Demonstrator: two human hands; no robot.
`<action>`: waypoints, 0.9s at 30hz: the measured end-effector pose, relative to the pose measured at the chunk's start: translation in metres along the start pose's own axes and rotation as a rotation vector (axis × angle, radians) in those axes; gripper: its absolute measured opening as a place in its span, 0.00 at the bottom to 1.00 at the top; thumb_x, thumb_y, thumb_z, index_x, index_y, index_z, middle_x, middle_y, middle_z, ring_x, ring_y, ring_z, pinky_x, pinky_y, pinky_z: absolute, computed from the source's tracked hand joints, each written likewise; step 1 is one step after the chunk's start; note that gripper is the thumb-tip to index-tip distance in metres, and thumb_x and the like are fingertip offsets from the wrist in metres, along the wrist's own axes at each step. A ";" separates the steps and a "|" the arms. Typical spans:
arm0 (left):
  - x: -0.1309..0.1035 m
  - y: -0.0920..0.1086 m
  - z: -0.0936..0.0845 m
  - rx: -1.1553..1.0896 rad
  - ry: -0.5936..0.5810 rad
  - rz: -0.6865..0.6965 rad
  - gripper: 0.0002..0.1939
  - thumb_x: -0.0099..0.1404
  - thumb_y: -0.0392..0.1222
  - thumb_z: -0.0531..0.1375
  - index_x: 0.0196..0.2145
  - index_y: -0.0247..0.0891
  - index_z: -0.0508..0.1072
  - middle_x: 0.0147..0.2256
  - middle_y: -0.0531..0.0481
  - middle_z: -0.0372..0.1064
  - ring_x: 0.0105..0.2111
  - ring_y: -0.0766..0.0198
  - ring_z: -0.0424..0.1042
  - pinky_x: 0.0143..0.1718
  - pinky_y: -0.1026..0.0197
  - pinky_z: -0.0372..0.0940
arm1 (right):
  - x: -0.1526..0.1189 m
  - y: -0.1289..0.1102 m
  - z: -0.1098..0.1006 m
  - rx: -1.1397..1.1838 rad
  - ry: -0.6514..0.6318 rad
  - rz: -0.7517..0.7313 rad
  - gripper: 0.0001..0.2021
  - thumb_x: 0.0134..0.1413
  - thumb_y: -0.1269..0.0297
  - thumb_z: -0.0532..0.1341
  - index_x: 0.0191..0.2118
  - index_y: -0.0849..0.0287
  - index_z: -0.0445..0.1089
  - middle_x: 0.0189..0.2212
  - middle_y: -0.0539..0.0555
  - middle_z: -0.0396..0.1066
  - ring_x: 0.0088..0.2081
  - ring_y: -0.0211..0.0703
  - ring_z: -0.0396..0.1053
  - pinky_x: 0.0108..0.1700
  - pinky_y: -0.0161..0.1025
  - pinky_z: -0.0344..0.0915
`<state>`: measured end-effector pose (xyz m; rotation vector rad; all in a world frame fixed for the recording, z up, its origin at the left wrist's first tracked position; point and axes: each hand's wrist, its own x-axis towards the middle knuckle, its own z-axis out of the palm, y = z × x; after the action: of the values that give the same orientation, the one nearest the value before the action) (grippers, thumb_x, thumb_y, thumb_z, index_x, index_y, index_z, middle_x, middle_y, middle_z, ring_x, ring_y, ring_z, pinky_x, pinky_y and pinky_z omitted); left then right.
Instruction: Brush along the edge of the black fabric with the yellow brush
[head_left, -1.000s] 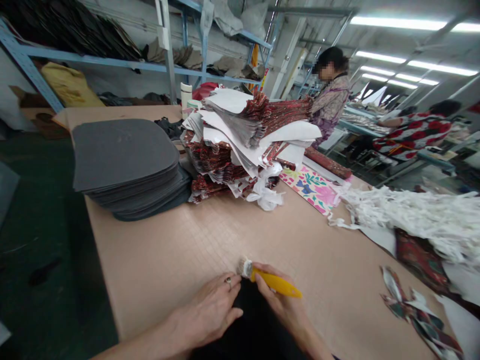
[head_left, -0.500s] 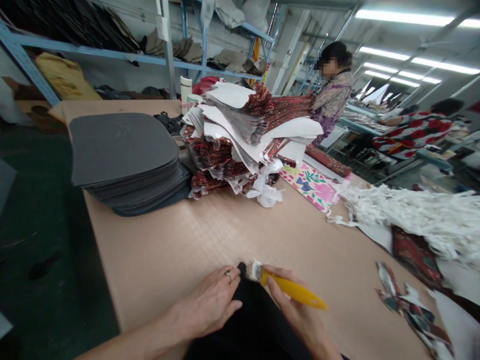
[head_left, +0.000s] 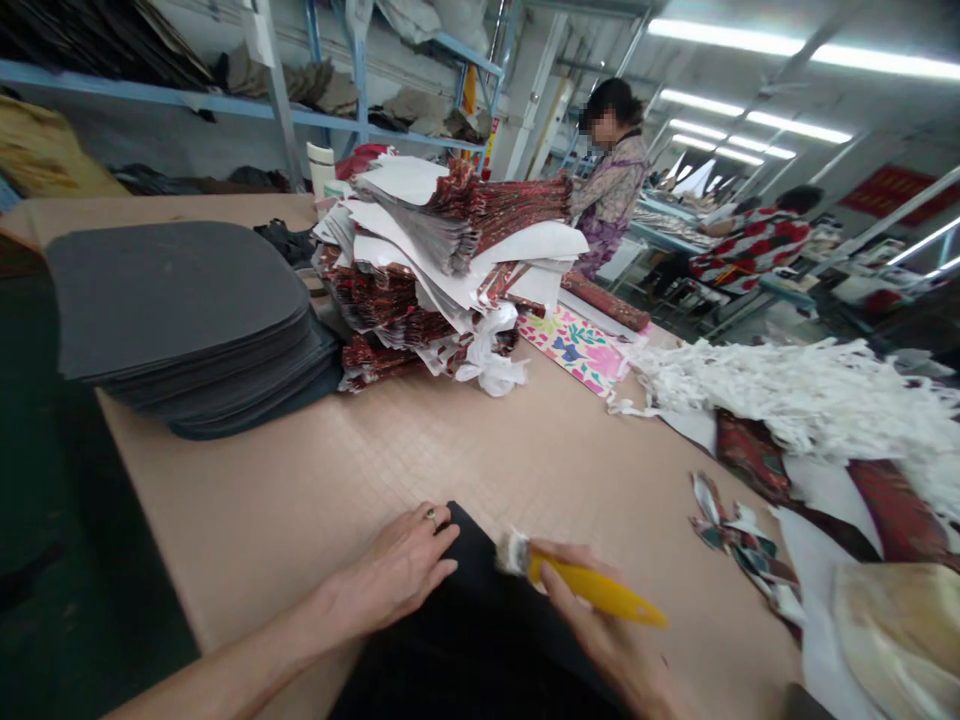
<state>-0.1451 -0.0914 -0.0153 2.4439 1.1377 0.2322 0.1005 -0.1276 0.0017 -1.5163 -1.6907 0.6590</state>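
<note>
A black sheet (head_left: 480,630) of fabric or similar material lies on the table close to me, one narrow corner pointing away. My left hand (head_left: 405,560), with a ring on one finger, rests palm down along the sheet's left edge near that corner. Its thumb is apart from the fingers, which press on the sheet. In my right hand (head_left: 592,610) is a brush (head_left: 600,590) with a yellow handle. White stuff coats the brush's pale bristles, which meet the right edge of the black sheet. The sheet's near part runs out of view.
Left on the brown table (head_left: 300,500) is a stack of dark grey panels (head_left: 180,290). Behind stands a pile of red patterned pieces and white sheets (head_left: 450,260). White strips (head_left: 810,400) and fabric scraps (head_left: 742,540) lie right. A person (head_left: 611,170) stands beyond the table; another sits farther back.
The view has swung to the right. My left hand has slid back from the sheet's tip along its left edge. The brush has moved from the tip down the right edge.
</note>
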 end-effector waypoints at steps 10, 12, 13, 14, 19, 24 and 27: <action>0.005 -0.012 0.012 0.012 0.089 0.060 0.12 0.68 0.40 0.52 0.47 0.38 0.69 0.48 0.42 0.64 0.47 0.54 0.66 0.53 0.49 0.62 | -0.045 0.030 -0.048 -0.143 -0.044 0.063 0.07 0.50 0.59 0.60 0.32 0.51 0.76 0.29 0.51 0.77 0.32 0.45 0.75 0.40 0.40 0.72; 0.013 -0.013 0.015 -0.004 0.101 0.048 0.11 0.67 0.37 0.52 0.45 0.38 0.69 0.49 0.43 0.62 0.48 0.54 0.64 0.52 0.50 0.62 | -0.052 0.035 -0.074 -0.182 -0.005 0.128 0.09 0.51 0.58 0.59 0.36 0.51 0.76 0.33 0.52 0.77 0.36 0.46 0.75 0.42 0.39 0.72; 0.018 -0.014 0.016 -0.011 0.105 0.039 0.11 0.66 0.35 0.52 0.45 0.38 0.69 0.50 0.43 0.61 0.50 0.53 0.62 0.51 0.51 0.62 | -0.052 0.036 -0.082 -0.194 0.017 0.170 0.11 0.52 0.58 0.59 0.38 0.52 0.75 0.35 0.53 0.77 0.39 0.46 0.75 0.42 0.39 0.71; 0.024 -0.015 0.017 -0.016 0.100 0.031 0.11 0.65 0.34 0.53 0.45 0.38 0.68 0.51 0.43 0.60 0.51 0.53 0.60 0.51 0.51 0.61 | -0.051 0.036 -0.087 -0.196 0.043 0.214 0.12 0.51 0.57 0.59 0.39 0.52 0.75 0.37 0.53 0.77 0.40 0.47 0.75 0.43 0.40 0.71; 0.050 -0.014 0.010 -0.022 0.009 0.028 0.10 0.60 0.31 0.58 0.40 0.39 0.68 0.42 0.47 0.65 0.44 0.56 0.64 0.46 0.55 0.61 | -0.036 0.021 -0.061 0.031 0.044 0.308 0.13 0.50 0.55 0.59 0.36 0.54 0.76 0.38 0.54 0.77 0.42 0.48 0.73 0.49 0.44 0.68; 0.058 -0.004 -0.004 -0.016 -0.037 0.022 0.10 0.56 0.27 0.58 0.35 0.38 0.66 0.37 0.49 0.65 0.39 0.58 0.64 0.41 0.58 0.58 | -0.029 0.029 -0.049 0.175 -0.137 0.305 0.12 0.50 0.59 0.58 0.37 0.55 0.76 0.38 0.54 0.77 0.41 0.46 0.74 0.48 0.45 0.67; 0.060 -0.003 -0.005 -0.029 -0.058 0.039 0.08 0.59 0.28 0.57 0.35 0.38 0.64 0.36 0.51 0.66 0.38 0.59 0.65 0.41 0.58 0.56 | -0.051 0.066 -0.088 0.123 -0.053 0.392 0.12 0.50 0.57 0.59 0.36 0.55 0.76 0.37 0.54 0.77 0.41 0.48 0.73 0.48 0.46 0.67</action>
<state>-0.1097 -0.0431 -0.0141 2.4335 1.0552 0.1866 0.2107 -0.1766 -0.0094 -1.7696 -1.3698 0.9949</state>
